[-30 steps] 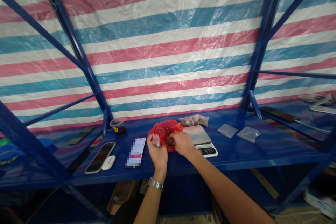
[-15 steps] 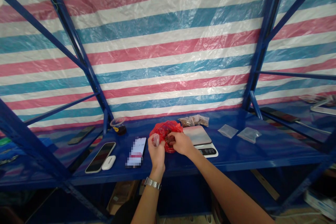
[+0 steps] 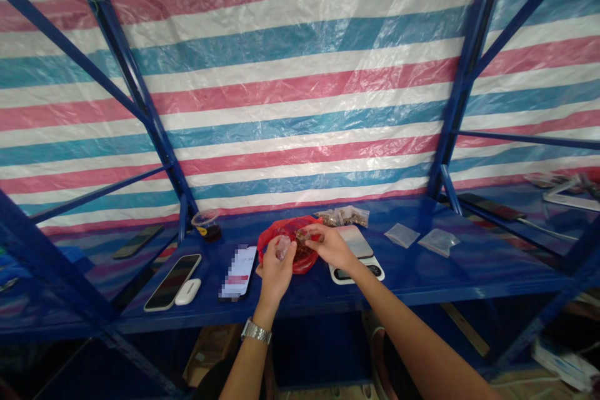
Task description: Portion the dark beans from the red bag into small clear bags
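Note:
A red plastic bag [image 3: 272, 231] lies spread on the blue shelf, with small brown pieces [image 3: 307, 253] inside it. My left hand [image 3: 277, 265] is closed on a small clear plastic bag [image 3: 282, 247] at the red bag's left front. Over the red bag's right side, my right hand [image 3: 330, 245] pinches some of the brown pieces between thumb and fingers, close to the clear bag. What exactly the pieces are is too small to tell. Just right of that hand stands a white kitchen scale [image 3: 360, 270] with a metal plate, partly behind my right wrist.
Filled clear packets [image 3: 354, 217] lie behind the scale; flat clear bags [image 3: 402, 235] lie to its right. On the left are a lit phone [image 3: 239, 272], a dark phone [image 3: 173, 282], a white earbud case [image 3: 188, 292] and a plastic cup [image 3: 207, 225]. Blue posts [image 3: 450, 112] frame the shelf.
My right hand has lifted out of the red bag with brown pieces in its fingers. The red bag's mouth lies wider, and my left hand has tilted the clear bag toward the right hand.

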{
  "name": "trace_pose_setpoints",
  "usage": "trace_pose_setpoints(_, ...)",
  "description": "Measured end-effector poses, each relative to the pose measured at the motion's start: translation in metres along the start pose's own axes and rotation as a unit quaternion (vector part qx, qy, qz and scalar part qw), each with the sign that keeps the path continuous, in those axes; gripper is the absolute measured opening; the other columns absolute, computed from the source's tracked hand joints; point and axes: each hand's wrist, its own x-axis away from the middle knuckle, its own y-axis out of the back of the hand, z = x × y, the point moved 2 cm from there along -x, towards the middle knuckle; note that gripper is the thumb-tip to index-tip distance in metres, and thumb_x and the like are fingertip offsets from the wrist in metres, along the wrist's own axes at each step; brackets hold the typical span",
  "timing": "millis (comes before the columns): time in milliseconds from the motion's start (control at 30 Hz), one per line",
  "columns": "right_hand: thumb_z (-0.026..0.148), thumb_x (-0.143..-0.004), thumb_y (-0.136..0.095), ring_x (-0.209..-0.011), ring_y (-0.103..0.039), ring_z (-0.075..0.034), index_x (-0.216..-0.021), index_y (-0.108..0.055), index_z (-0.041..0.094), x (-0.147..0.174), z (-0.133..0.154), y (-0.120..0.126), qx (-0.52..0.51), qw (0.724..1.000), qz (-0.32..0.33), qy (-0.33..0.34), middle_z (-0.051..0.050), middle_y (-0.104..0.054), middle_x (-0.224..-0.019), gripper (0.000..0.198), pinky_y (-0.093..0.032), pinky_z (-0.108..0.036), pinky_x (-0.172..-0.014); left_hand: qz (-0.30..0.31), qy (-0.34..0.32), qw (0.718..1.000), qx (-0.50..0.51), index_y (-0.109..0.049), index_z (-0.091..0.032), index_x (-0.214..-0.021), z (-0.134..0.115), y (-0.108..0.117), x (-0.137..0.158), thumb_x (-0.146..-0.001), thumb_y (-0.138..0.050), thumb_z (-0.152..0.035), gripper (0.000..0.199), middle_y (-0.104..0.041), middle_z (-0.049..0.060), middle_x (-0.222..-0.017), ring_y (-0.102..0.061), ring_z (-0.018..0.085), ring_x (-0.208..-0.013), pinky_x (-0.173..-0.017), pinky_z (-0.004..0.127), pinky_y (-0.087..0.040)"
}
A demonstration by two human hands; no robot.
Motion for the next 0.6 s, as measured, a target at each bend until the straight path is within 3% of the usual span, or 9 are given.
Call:
trace_pose_setpoints(200,0.019,-0.082,-0.07,-0.1,-0.071,-0.023,-0.112,-0.074,0.019,0.005,0.016,0.003,0.011,0.999,0.028,0.022,-0.008,-0.077,-0.111,0.031,-0.054,-0.041,-0.097,0.046,-0.035,0.991,-0.125,-0.064,-0.033,-0.128,-0.003,-0.007,-0.001,-0.092,-0.065,-0.04,0.036,-0.075,0.007,-0.118,-0.065,0.033,-0.119,-0.112,0.065,-0.029)
trace_pose_setpoints(400,0.007,-0.081,-0.066,-0.101,-0.068,-0.022,-0.113,-0.075,0.02,0.01,0.022,0.005,0.122,0.989,0.046,0.066,-0.008,-0.075,-0.113,0.035,-0.051,-0.039,-0.097,0.048,-0.065,0.984,-0.157,-0.062,-0.028,-0.132,0.0,-0.012,-0.002,-0.09,-0.064,-0.025,0.042,-0.076,0.009,-0.114,-0.065,0.031,-0.116,-0.113,0.063,-0.027)
trace_pose_setpoints(600,-0.002,-0.081,-0.057,-0.103,-0.065,-0.022,-0.115,-0.074,0.022,0.016,0.025,0.001,0.182,0.972,0.066,0.131,-0.008,-0.069,-0.109,0.045,-0.05,-0.036,-0.096,0.047,-0.113,0.979,-0.16,-0.063,-0.026,-0.129,0.0,-0.012,0.0,-0.086,-0.067,-0.024,0.042,-0.076,0.01,-0.114,-0.065,0.032,-0.115,-0.113,0.063,-0.027)
